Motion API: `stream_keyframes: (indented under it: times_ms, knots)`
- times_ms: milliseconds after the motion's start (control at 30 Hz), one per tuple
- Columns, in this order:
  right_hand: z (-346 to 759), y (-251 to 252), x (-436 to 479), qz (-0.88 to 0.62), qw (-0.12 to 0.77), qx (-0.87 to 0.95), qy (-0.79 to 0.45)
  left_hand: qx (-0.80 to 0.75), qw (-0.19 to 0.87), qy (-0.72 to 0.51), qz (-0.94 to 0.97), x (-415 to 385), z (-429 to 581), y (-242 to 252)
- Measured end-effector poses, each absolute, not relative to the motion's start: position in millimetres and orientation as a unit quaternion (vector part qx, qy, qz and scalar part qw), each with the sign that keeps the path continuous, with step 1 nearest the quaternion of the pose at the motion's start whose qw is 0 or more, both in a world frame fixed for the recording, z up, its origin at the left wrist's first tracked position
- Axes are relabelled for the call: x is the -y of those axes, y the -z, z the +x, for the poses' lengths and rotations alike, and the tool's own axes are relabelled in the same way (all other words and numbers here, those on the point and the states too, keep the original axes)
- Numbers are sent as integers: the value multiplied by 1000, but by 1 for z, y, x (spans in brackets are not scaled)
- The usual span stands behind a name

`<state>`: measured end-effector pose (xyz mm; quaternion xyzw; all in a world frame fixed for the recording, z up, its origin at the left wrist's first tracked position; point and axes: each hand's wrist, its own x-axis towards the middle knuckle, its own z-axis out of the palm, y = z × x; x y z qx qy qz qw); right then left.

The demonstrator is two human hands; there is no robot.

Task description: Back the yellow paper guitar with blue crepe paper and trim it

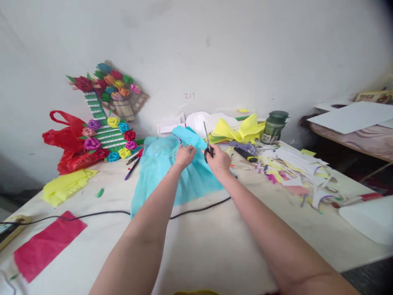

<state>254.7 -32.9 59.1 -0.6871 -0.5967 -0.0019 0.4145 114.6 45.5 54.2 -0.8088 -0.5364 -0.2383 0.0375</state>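
A wide sheet of light blue crepe paper (pixel 156 172) lies loosely bunched on the table in front of me, its back part raised in folds. My left hand (pixel 185 156) is on its upper middle, fingers curled in and gripping a fold. Beside it, my right hand (pixel 220 160) has the black handles of a pair of scissors (pixel 206 137) in its grip. The blades point up and away, seemingly closed. The right fingers are close to the blue paper's right edge; whether they also touch it cannot be made out.
Paper flower decorations (pixel 110 135) and a red plastic bag (pixel 70 143) stand back left. Yellow paper (pixel 239 129), a green bottle (pixel 274 128), a cutter knife (pixel 245 155) and paper scraps (pixel 288 168) lie right. A black cable (pixel 101 212) crosses the table near magenta paper (pixel 49 246).
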Motion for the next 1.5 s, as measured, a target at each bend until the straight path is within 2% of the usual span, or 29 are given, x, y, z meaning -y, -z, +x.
stream_keyframes:
  times_ms: [200,500,633,933,1500]
  knots:
    - [223,-49,39,-647,338,680,-67,656,-12,256,-710,-20,75,-62]
    - [214,-37,50,-674,231,699,-55,641,-20,42,-766,47,37,-44]
    - [225,-34,46,-696,243,672,-68,626,-7,39,-779,66,40,-25]
    - [243,-36,31,-715,300,593,-218,613,0,88,-785,56,37,-4]
    - [224,-38,0,-707,299,600,-225,607,5,106,-788,16,22,-4]
